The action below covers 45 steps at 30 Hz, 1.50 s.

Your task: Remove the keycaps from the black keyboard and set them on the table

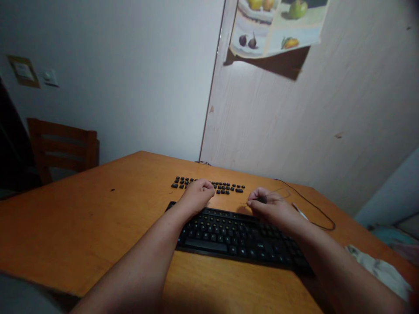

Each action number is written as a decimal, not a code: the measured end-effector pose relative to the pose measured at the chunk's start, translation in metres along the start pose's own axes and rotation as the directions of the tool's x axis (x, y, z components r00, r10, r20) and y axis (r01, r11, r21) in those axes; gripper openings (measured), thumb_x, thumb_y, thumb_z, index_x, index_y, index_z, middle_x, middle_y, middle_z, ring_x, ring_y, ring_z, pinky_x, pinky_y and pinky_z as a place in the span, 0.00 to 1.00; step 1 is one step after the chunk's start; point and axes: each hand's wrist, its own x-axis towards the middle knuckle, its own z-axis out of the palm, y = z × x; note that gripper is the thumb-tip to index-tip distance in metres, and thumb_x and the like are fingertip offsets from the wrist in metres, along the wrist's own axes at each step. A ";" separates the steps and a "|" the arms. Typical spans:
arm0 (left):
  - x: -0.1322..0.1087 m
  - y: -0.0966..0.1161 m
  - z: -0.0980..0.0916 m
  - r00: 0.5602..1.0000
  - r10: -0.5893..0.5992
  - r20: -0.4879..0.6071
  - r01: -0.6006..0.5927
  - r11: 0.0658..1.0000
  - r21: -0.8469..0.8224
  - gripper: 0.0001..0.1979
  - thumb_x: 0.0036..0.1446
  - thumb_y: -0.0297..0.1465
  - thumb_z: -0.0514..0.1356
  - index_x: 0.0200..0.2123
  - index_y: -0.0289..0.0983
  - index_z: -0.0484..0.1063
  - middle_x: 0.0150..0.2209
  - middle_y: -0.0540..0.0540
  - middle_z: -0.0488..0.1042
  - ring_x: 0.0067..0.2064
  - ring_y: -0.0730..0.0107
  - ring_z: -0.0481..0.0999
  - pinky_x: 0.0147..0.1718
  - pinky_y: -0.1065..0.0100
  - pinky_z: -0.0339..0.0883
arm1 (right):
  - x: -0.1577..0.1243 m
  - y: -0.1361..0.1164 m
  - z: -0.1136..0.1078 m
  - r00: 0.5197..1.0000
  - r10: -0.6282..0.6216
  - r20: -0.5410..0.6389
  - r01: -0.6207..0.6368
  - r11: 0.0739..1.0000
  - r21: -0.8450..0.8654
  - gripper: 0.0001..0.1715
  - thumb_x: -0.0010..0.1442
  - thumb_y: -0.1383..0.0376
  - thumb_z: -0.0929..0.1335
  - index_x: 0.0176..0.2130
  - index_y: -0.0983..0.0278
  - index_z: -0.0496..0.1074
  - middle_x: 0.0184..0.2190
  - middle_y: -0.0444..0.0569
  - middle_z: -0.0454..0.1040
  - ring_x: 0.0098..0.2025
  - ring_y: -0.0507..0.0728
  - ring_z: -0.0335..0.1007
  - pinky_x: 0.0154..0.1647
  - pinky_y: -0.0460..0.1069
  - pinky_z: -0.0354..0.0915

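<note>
A black keyboard [235, 237] lies on the orange wooden table [98, 218] in front of me. Behind it, several loose black keycaps [225, 187] sit in rows on the table. My left hand [196, 196] is curled closed over the keyboard's far left edge, next to the keycaps; what its fingers hold is hidden. My right hand [271, 207] is closed in a pinch on a small dark thing with a thin wire loop, above the keyboard's far right part.
A black cable [314, 209] runs across the table at the right. A white cloth [379, 268] lies at the right edge. A wooden chair [62, 146] stands at the back left. A fruit poster [278, 26] hangs on the wall.
</note>
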 end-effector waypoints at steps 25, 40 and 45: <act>-0.007 0.000 0.005 0.972 0.112 0.206 -0.159 0.962 0.224 0.08 0.50 0.33 0.58 0.33 0.35 0.72 0.27 0.50 0.70 0.28 0.72 0.66 0.27 0.72 0.58 | -0.011 0.026 0.033 0.989 -0.045 0.138 0.059 0.993 -0.102 0.13 0.59 0.57 0.66 0.29 0.64 0.69 0.19 0.39 0.63 0.19 0.48 0.56 0.19 0.43 0.53; -0.013 0.003 0.003 0.934 0.071 0.350 -0.149 0.968 0.202 0.13 0.51 0.38 0.59 0.36 0.35 0.73 0.28 0.49 0.70 0.30 0.71 0.67 0.28 0.71 0.59 | -0.008 0.020 0.030 0.982 0.150 -0.116 -0.108 0.946 0.306 0.10 0.54 0.60 0.66 0.25 0.63 0.63 0.18 0.40 0.67 0.16 0.48 0.56 0.13 0.43 0.50; -0.022 0.012 0.009 0.895 0.054 0.443 -0.065 0.998 0.009 0.17 0.50 0.39 0.61 0.41 0.35 0.72 0.30 0.49 0.72 0.30 0.72 0.68 0.29 0.72 0.59 | -0.013 0.009 0.040 0.987 0.019 -0.159 0.050 0.906 0.420 0.14 0.55 0.56 0.69 0.31 0.61 0.62 0.22 0.41 0.69 0.20 0.50 0.62 0.20 0.45 0.60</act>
